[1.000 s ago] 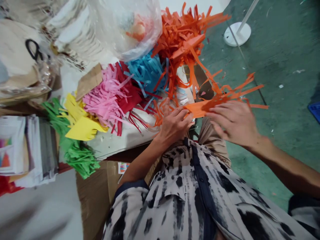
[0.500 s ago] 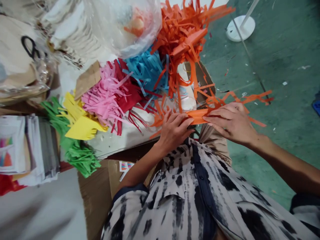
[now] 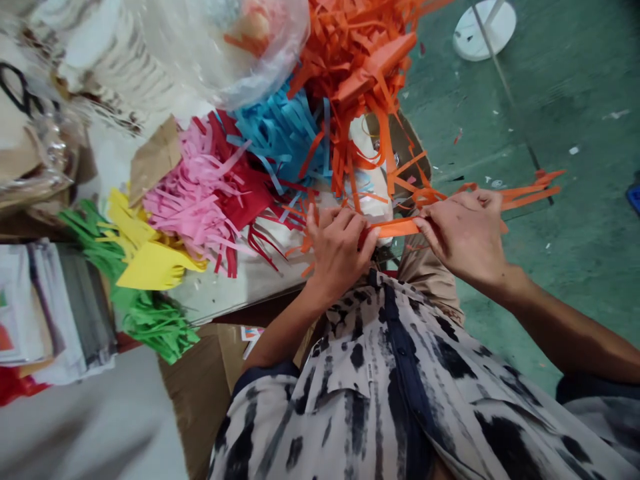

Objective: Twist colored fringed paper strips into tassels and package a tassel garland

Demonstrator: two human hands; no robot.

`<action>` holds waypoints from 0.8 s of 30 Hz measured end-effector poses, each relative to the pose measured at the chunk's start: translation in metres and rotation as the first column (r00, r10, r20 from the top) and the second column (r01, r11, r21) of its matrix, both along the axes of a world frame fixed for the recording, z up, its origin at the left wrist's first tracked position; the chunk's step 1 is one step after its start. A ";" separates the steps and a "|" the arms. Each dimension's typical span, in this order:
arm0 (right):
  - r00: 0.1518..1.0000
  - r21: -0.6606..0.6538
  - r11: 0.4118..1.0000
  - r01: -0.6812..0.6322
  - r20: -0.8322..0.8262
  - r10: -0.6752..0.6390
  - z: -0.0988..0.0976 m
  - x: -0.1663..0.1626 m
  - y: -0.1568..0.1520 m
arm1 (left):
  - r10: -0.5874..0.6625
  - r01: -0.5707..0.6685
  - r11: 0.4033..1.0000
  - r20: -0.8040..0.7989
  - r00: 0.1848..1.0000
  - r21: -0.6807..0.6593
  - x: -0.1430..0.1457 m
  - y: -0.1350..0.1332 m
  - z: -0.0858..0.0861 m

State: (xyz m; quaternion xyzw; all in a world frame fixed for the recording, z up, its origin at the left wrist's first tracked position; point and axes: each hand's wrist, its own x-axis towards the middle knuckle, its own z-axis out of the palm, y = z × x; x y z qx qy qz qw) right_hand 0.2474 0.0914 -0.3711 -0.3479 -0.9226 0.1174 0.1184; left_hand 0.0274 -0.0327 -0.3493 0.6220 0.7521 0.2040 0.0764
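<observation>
Orange tissue-paper strip with fringed ends [image 3: 397,228] is held nearly level between both hands, in front of the body at the near right corner of the white tabletop [image 3: 213,293]. Left end is gripped under the curled fingers of the left hand [image 3: 337,250]; right end is pinched between thumb and fingers of the right hand [image 3: 467,233]. Short flat middle section is exposed between them. Fringe is trailed past the right hand, out over the green floor [image 3: 560,300].

Edges: near table edge is overhung by the green paper-fringe bundle [image 3: 157,323]. Open room is found on the right, over floor marked only by small scraps and a white round stand base [image 3: 483,30], well apart from the hands. Left side is crowded: yellow [image 3: 155,263], pink [image 3: 195,190] and blue paper-fringe bundles [image 3: 285,130] are packed close, with a large orange fringe heap [image 3: 360,67] beyond.

Containers: orange and pale contents are seen through the clear plastic bag [image 3: 220,67]; exact items can't be told. Brown cardboard box [image 3: 197,383] is placed below the table edge; colour-printed paper [image 3: 250,333] is visible beside its flap.
</observation>
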 end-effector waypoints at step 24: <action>0.985 0.233 0.969 -0.084 -0.127 0.116 -0.004 0.016 -0.010 | -0.378 0.413 0.899 -0.220 0.899 0.144 0.003 0.013 -0.019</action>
